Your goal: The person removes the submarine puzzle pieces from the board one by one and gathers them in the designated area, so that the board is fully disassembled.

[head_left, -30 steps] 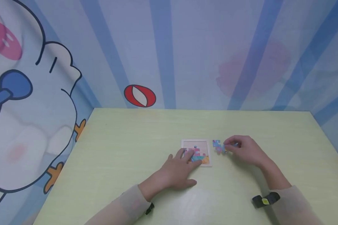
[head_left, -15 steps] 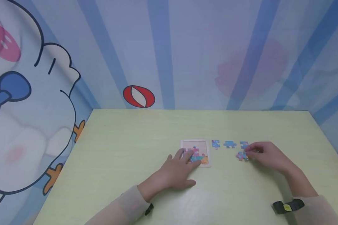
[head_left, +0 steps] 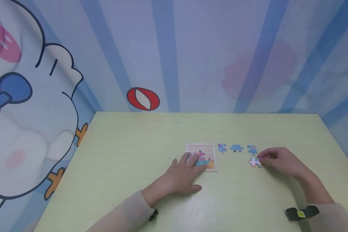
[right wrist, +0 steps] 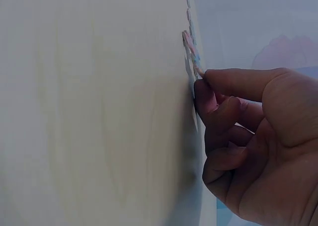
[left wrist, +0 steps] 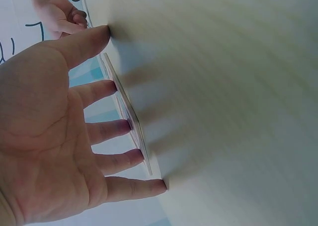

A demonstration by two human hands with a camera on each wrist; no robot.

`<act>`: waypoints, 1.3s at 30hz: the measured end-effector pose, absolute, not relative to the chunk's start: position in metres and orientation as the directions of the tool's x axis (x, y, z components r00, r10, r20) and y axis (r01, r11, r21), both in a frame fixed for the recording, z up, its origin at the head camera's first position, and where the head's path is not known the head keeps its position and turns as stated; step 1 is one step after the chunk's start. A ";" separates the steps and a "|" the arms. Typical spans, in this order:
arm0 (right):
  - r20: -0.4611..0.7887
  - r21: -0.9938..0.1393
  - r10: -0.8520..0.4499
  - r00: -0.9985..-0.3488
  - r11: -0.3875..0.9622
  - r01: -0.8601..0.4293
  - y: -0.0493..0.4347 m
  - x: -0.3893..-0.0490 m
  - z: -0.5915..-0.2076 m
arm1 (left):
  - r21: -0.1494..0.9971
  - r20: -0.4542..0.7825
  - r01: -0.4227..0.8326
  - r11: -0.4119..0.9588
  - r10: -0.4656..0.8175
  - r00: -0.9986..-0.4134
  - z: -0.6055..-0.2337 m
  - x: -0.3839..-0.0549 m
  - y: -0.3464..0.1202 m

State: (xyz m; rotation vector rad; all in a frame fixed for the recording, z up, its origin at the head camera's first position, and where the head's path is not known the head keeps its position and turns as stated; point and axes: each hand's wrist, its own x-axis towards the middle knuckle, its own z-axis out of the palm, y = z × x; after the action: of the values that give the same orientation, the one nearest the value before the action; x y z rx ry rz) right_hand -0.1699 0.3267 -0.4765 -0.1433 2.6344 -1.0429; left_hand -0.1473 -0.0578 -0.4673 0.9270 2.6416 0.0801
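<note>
My right hand (head_left: 284, 162) pinches a puzzle piece (head_left: 255, 162) between thumb and fingertips; in the right wrist view the jigsaw piece (right wrist: 191, 48) stands tilted off the table. Spread with straight fingers, my left hand (head_left: 179, 177) rests on a partly filled puzzle tray (head_left: 202, 145) with a pale frame. Pink, teal and orange pieces fill its lower part, some hidden under the fingers. In the left wrist view the fingertips of my left hand (left wrist: 64, 131) touch the edge of the tray (left wrist: 130, 114). The thumb and little finger reach the table.
A row of loose blue pieces lies right of the tray: one piece (head_left: 222, 148) beside the frame, a wider piece (head_left: 236, 148) in the middle, and another piece (head_left: 252, 149) just behind the held one. The pale table (head_left: 139, 138) ends at a printed backdrop (head_left: 191, 64).
My right hand has moved right from beside the tray with a piece in its fingers. The loose pieces now lie separated in a row. The left hand has stayed on the tray.
</note>
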 end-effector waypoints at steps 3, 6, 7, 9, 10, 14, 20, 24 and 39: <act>-0.240 -0.671 -0.198 -0.950 0.741 0.015 0.326 -0.171 -0.477 | 0.165 -0.296 0.595 0.786 0.615 -0.730 -0.468 -0.148 -0.058; -0.236 -0.662 -0.193 -0.952 0.749 0.012 0.325 -0.171 -0.477 | 0.163 -0.294 0.596 0.786 0.615 -0.731 -0.468 -0.148 -0.058; -0.234 -0.660 -0.191 -0.953 0.751 0.011 0.325 -0.171 -0.477 | 0.162 -0.294 0.597 0.786 0.616 -0.731 -0.469 -0.148 -0.058; -0.225 -0.653 -0.186 -0.956 0.757 0.006 0.323 -0.171 -0.476 | 0.166 -0.294 0.595 0.786 0.616 -0.731 -0.469 -0.148 -0.058; -0.216 -0.651 -0.184 -0.959 0.759 0.001 0.322 -0.171 -0.474 | 0.167 -0.294 0.596 0.785 0.617 -0.730 -0.469 -0.148 -0.058; -0.185 -0.657 -0.186 -0.965 0.753 -0.019 0.314 -0.170 -0.470 | 0.168 -0.293 0.598 0.784 0.619 -0.729 -0.469 -0.147 -0.059; -0.153 -0.687 -0.227 -0.962 0.724 -0.062 0.293 -0.175 -0.466 | 0.175 -0.278 0.597 0.783 0.620 -0.733 -0.467 -0.146 -0.060; -0.149 -0.695 -0.250 -0.957 0.714 -0.078 0.272 -0.182 -0.465 | 0.183 -0.270 0.583 0.791 0.611 -0.744 -0.465 -0.143 -0.062; -0.107 -0.734 -0.365 -0.925 0.656 -0.174 0.183 -0.198 -0.471 | 0.172 -0.257 0.568 0.805 0.594 -0.763 -0.467 -0.138 -0.074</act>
State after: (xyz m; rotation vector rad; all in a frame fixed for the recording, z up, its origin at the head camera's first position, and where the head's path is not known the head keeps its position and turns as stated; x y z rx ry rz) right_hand -0.1979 0.1829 -0.4709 -0.4357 2.6293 -1.1273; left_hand -0.1385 -0.0745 -0.4666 0.8895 2.6929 0.1203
